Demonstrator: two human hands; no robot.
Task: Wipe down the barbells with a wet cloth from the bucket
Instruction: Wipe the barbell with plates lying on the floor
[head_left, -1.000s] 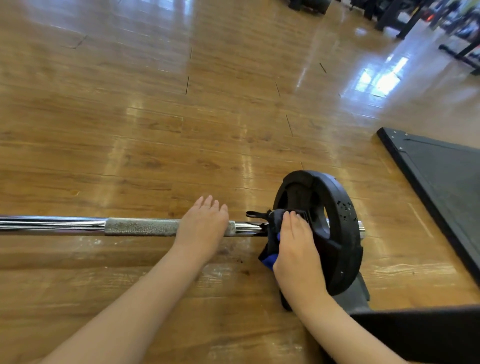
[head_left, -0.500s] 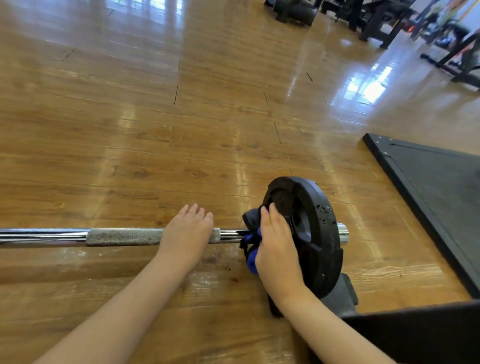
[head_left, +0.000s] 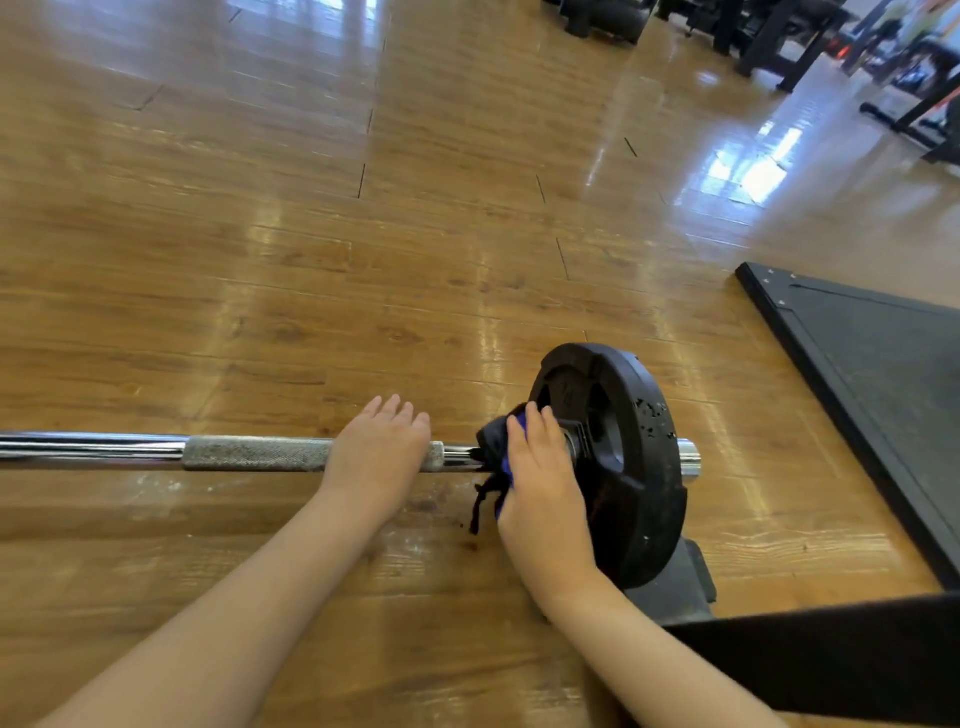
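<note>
barbell (head_left: 260, 453) lies across the floor (head_left: 363, 234), plate (head_left: 618, 462) at its right end.

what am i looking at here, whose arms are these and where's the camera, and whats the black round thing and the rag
No machine here: these are a person's two bare arms, filmed by a wide-angle camera worn on their head and looking down and forward. That is why the arms come in from the bottom edge.

A barbell lies across a glossy wooden floor. The black round thing is a weight plate on the bar's right end. The left hand rests on the rough grip part of the bar, fingers straight. The right hand presses a dark blue cloth against the bar right beside the plate, apparently wiping it.

A black mat lies on the right, and gym equipment stands far back. No bucket is in view.
</note>
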